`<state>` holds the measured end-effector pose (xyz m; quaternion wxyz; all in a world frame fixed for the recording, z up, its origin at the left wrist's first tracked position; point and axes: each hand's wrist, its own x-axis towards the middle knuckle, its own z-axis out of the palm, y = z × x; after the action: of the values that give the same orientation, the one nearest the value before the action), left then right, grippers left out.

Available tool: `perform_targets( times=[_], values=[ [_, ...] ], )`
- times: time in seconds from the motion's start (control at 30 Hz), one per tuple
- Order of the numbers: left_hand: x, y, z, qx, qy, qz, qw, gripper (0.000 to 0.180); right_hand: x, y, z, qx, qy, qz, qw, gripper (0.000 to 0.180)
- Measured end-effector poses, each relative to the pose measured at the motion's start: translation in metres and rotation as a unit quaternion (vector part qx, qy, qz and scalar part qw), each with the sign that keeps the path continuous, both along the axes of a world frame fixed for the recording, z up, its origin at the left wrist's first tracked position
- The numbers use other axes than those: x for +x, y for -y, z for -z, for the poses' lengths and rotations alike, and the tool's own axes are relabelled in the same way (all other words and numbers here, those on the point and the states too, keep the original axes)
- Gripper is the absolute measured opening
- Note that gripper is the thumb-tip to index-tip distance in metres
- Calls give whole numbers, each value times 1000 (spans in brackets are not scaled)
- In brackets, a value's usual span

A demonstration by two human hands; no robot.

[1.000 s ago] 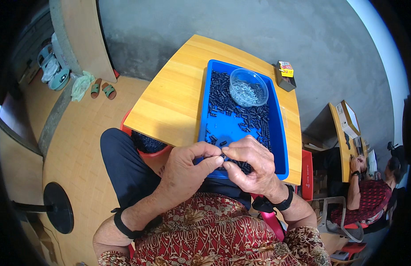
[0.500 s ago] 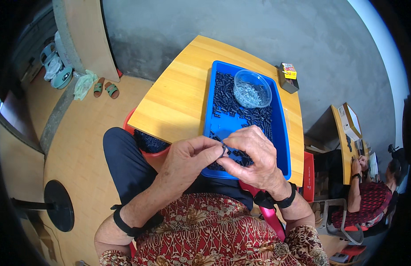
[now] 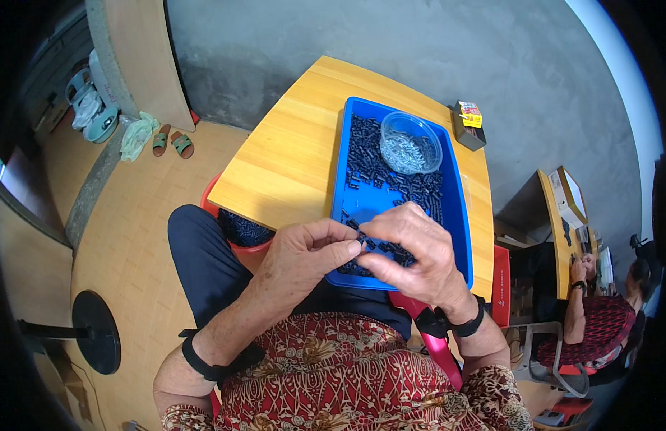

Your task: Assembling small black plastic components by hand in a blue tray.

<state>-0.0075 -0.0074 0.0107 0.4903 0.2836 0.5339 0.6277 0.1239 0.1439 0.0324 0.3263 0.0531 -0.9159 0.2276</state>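
A small black plastic part [image 3: 361,238] is pinched between the thumb and forefinger of my left hand [image 3: 304,255], above the near edge of a blue tray [image 3: 462,237]. Facing it is my right hand [image 3: 419,255], its thumb and forefinger apart around the left fingertips; the forefinger is right beside the part. Many similar black parts [image 3: 369,151] lie in the tray, some of them partly hidden under my hands. A clear round tub [image 3: 410,144] of small silvery metal pieces stands on the parts at the tray's far right.
The tray rests on a wooden table [image 3: 275,158]. A dark box with a yellow pack [image 3: 469,123] stands at the table's far right. Left of my leg, a red container [image 3: 239,233] holds dark pieces. Another person [image 3: 592,323] sits at a table on the right.
My right thumb and forefinger have shifted slightly and spread a little at the black part. My left hand keeps its pinch in nearly the same place.
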Motion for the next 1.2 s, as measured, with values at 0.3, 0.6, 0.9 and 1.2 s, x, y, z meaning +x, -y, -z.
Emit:
perform_targets(
  times=[0.3, 0.6, 0.9, 1.2],
  values=[
    [8, -3, 3, 26, -61, -39, 997, 20, 0, -2, 3, -164, 68, -24, 984, 9],
    [8, -2, -2, 11, -119, -63, 991, 20, 0, 4, 5, -106, 36, 23, 993, 18],
    [5, -1, -3, 13, -12, -44, 999, 25, -3, 3, 10, 63, -9, 32, 997, 38],
    [4, -2, 0, 42, -15, -36, 998, 21, -5, 2, 11, 55, -30, 31, 998, 38]
  ],
)
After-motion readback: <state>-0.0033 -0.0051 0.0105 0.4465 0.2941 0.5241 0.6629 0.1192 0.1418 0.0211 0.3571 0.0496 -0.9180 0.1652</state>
